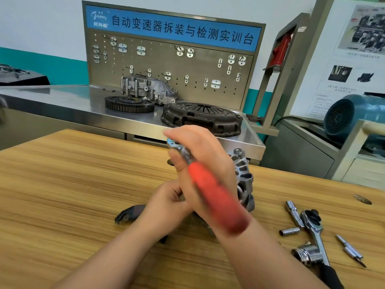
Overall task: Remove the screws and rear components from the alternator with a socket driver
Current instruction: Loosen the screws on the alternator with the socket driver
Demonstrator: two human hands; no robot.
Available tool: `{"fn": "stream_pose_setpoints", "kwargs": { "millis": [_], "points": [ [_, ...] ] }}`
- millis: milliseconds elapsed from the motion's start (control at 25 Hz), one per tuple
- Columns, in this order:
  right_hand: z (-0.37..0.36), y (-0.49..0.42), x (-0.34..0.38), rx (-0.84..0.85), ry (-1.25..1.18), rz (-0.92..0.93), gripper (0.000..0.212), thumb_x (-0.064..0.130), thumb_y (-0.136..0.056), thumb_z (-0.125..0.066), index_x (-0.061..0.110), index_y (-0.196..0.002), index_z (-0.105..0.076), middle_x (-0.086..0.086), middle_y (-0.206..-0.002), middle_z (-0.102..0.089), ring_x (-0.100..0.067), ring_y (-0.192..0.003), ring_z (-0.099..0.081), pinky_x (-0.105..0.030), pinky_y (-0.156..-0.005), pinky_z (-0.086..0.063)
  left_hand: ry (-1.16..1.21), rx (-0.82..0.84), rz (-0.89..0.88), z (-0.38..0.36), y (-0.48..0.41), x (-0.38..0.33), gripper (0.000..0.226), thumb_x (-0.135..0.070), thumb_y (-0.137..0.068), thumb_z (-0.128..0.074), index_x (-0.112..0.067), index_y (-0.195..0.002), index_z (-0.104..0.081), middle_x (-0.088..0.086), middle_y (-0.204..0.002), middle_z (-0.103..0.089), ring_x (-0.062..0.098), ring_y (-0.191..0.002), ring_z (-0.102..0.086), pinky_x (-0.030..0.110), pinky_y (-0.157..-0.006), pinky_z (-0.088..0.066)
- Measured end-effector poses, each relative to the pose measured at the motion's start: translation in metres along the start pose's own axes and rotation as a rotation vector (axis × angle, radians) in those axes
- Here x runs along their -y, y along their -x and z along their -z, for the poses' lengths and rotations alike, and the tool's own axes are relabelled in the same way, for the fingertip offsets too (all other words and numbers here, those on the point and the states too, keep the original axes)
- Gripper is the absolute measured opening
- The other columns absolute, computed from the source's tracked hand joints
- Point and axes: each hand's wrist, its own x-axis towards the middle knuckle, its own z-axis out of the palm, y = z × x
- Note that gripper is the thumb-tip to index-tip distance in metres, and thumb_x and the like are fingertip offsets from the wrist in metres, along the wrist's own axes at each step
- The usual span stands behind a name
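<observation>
Head: right hand (pixel 205 161) grips one driver (pixel 214 195); left hand (pixel 166 203) holds one alternator (pixel 244 176)

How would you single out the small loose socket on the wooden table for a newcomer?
On the wooden table, look right of the alternator to the cluster of chrome tools. The small socket lies on its side just left of the ratchet, below the extension bar. Unlike the fatter socket nearer the camera, it is slim, its opening facing left.
</observation>
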Motion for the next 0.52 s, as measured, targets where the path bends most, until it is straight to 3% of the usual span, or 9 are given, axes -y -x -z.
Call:
{"fn": "stream_pose_setpoints", "kwargs": {
  "millis": [80, 160, 200, 280, 360, 440, 520],
  "points": [
    [-0.002, -0.007, 0.003, -0.095, -0.391, -0.376, 0.023, 0.016, -0.095, -0.053, 0.022, -0.116, -0.060, -0.009, -0.105, -0.067, -0.019, -0.074, -0.066, -0.035, -0.065, -0.057, -0.044, 0.116, 0.055, 0.003, 0.001, 0.004, 0.033, -0.008, -0.077, -0.068, -0.037, -0.062, -0.067, -0.017, -0.065, -0.067, -0.007, -0.065, -0.058, 0.020, -0.058, -0.041],
    [-0.001, -0.015, 0.006, -0.210, -0.805, -0.738, 0.019, 0.019, -0.096, -0.049, 0.025, -0.112, -0.058, -0.016, -0.097, -0.068, -0.017, -0.058, -0.060, -0.028, -0.049, -0.044, -0.066, 0.181, 0.085, 0.006, 0.001, 0.010, 0.022, -0.014, -0.078, -0.073, -0.035, -0.079, -0.070, -0.005, -0.097, -0.072, 0.000, -0.102, -0.060, 0.026, -0.076, -0.047],
    [0.000, -0.019, 0.005, -0.253, -0.909, -0.831, 0.018, 0.018, -0.098, -0.047, 0.024, -0.111, -0.057, -0.015, -0.093, -0.069, -0.016, -0.054, -0.056, -0.026, -0.045, -0.036, -0.068, 0.200, 0.107, 0.008, 0.002, 0.012, 0.020, -0.016, -0.077, -0.073, -0.032, -0.088, -0.070, 0.002, -0.109, -0.070, 0.010, -0.114, -0.055, 0.026, -0.088, -0.046],
    [0.003, -0.028, 0.004, -0.297, -0.979, -0.849, 0.018, 0.017, -0.100, -0.041, 0.020, -0.112, -0.055, -0.010, -0.086, -0.071, -0.014, -0.050, -0.051, -0.021, -0.041, -0.030, -0.035, 0.231, 0.125, 0.009, 0.001, 0.016, 0.023, -0.015, -0.077, -0.074, -0.024, -0.098, -0.070, 0.005, -0.118, -0.066, 0.018, -0.124, -0.051, 0.035, -0.104, -0.041],
    [0.007, -0.036, 0.006, -0.294, -1.004, -0.768, 0.017, 0.016, -0.101, -0.039, 0.018, -0.110, -0.053, -0.008, -0.085, -0.071, -0.013, -0.048, -0.049, -0.019, -0.039, -0.029, -0.044, 0.226, 0.129, 0.009, 0.001, 0.018, 0.021, -0.015, -0.076, -0.076, -0.021, -0.095, -0.071, 0.004, -0.116, -0.067, 0.018, -0.126, -0.049, 0.037, -0.105, -0.039],
    [0.012, -0.042, 0.008, -0.272, -0.997, -0.696, 0.017, 0.017, -0.099, -0.039, 0.017, -0.109, -0.052, -0.008, -0.086, -0.070, -0.013, -0.047, -0.049, -0.019, -0.039, -0.028, -0.080, 0.206, 0.112, 0.007, 0.002, 0.019, 0.018, -0.016, -0.075, -0.076, -0.030, -0.084, -0.069, -0.002, -0.117, -0.067, 0.007, -0.128, -0.045, 0.030, -0.105, -0.037],
    [0.019, -0.045, 0.011, -0.276, -0.997, -0.675, 0.018, 0.018, -0.097, -0.038, 0.017, -0.109, -0.052, -0.008, -0.086, -0.070, -0.014, -0.047, -0.049, -0.019, -0.039, -0.028, -0.114, 0.181, 0.092, 0.005, 0.004, 0.020, 0.022, -0.017, -0.075, -0.076, -0.036, -0.077, -0.065, -0.023, -0.119, -0.061, -0.011, -0.130, -0.033, 0.024, -0.109, -0.031]
  ]
}}
